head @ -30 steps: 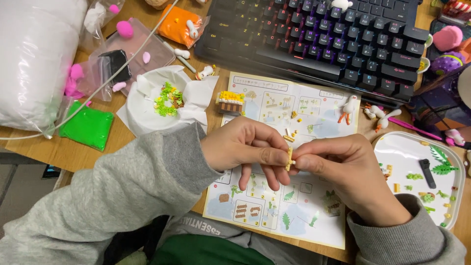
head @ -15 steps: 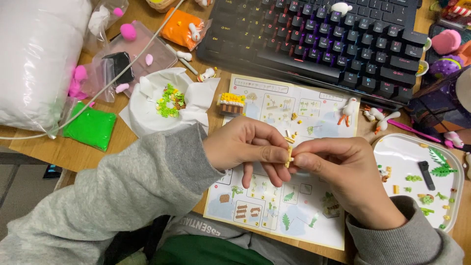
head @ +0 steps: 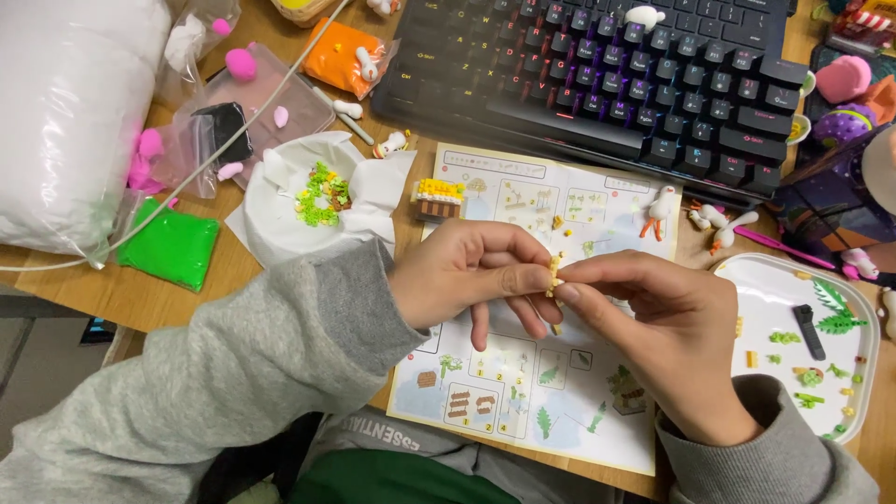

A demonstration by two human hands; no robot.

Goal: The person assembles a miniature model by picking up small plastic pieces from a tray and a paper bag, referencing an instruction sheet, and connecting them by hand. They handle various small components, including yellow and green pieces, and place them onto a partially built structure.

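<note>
Both the left hand (head: 467, 275) and right hand (head: 667, 341) pinch the tiny yellow brick piece (head: 554, 273) above the instruction sheet (head: 523, 392), best pressed squarely, fingers tight.

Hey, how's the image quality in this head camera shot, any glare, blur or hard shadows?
Head view: even, soft lighting and sharp focus on both hands, the left hand and right hand pinching a small yellow piece; only a soft shadow beneath them on the instruction sheet; glare on the white plastic bag; purple backlight glows from the keyboard; mild wide-angle bending at the edges.
</note>
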